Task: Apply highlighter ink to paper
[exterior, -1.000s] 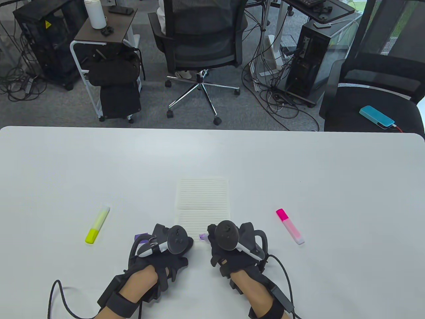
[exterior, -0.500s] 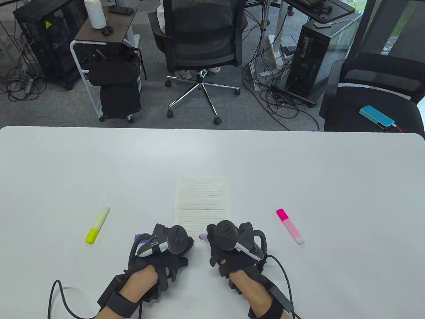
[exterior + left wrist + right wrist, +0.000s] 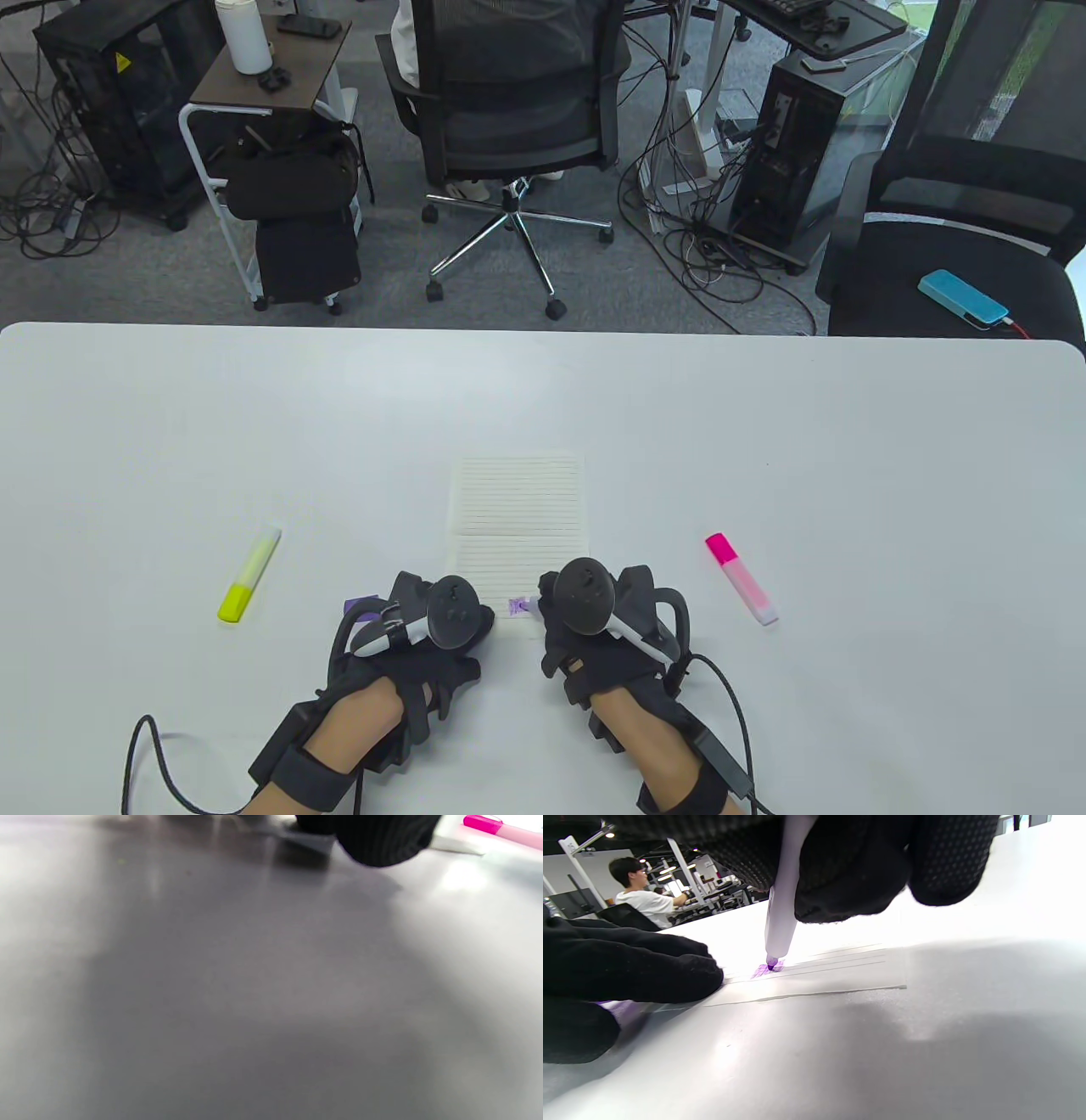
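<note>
A lined sheet of paper [image 3: 519, 518] lies on the white table [image 3: 170, 424]. My right hand [image 3: 585, 628] grips a purple highlighter [image 3: 782, 916] upright, its tip touching the paper's near edge on a purple ink patch [image 3: 765, 970], also seen in the table view [image 3: 516, 606]. My left hand [image 3: 424, 632] rests on the table at the paper's near left corner, fingers curled; a purple piece, perhaps the cap [image 3: 361, 605], shows by it. In the right wrist view the left hand's fingers [image 3: 628, 963] lie on the paper's edge.
A yellow highlighter [image 3: 249, 575] lies to the left of the paper. A pink highlighter [image 3: 741, 579] lies to the right, also in the left wrist view [image 3: 500, 827]. Office chairs, computer towers and a cart stand beyond the table's far edge.
My right hand has shifted slightly to the right with the highlighter tip on the paper. The left hand has not moved.
</note>
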A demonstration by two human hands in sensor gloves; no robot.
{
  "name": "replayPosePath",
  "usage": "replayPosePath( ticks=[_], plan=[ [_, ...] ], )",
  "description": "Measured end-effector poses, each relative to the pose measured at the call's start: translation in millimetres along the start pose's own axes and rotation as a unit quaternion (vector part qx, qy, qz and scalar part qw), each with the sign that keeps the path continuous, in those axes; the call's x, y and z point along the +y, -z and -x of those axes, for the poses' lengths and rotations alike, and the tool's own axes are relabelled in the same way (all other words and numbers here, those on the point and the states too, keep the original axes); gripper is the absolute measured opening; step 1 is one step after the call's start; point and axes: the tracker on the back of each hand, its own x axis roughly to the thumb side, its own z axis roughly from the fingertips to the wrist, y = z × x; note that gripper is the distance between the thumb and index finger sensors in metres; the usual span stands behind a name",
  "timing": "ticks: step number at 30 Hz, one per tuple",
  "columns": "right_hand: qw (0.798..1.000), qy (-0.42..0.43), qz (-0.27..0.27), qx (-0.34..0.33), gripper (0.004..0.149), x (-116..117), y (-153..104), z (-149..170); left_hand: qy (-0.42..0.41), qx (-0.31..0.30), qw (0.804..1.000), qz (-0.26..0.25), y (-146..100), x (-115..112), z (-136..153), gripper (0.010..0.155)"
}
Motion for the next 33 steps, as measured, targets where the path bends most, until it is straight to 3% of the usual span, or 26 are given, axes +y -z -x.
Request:
replayPosePath(
  ticks=[5,10,15,19,24,29,33],
  plan=[
    [1.0,-0.011,0.001,0.018,0.039,-4.0,-1.7,0.3,-0.001,0.0,1.0,0.0,0.0,-0.1,0.2,0.068],
    [1.0,0.002,0.003,-0.007,0.039,2.1,-0.7,-3.2,-0.001,0.0,1.0,0.0,0.1,-0.1,0.2,0.068],
    [0.999,-0.018,0.002,0.026,0.038,-4.3,-3.4,-1.8,-0.001,0.0,1.0,0.001,0.0,0.1,0.1,0.068],
    [1.0,-0.001,0.001,-0.008,0.039,2.6,-3.2,-7.5,-0.001,0.0,1.0,0.001,0.1,0.1,0.0,0.068],
    [0.999,-0.037,0.008,0.027,0.038,-3.9,-5.2,-6.7,-0.002,0.0,1.0,0.001,0.1,0.0,0.1,0.068],
    [1.0,-0.016,0.009,-0.006,0.039,2.8,-3.5,-10.2,-0.001,0.0,1.0,0.001,-0.1,0.3,0.0,0.068],
    [0.999,-0.038,0.015,0.024,0.039,-2.6,-5.0,-8.3,-0.002,0.0,1.0,0.001,-0.1,0.2,0.0,0.068]
  ],
)
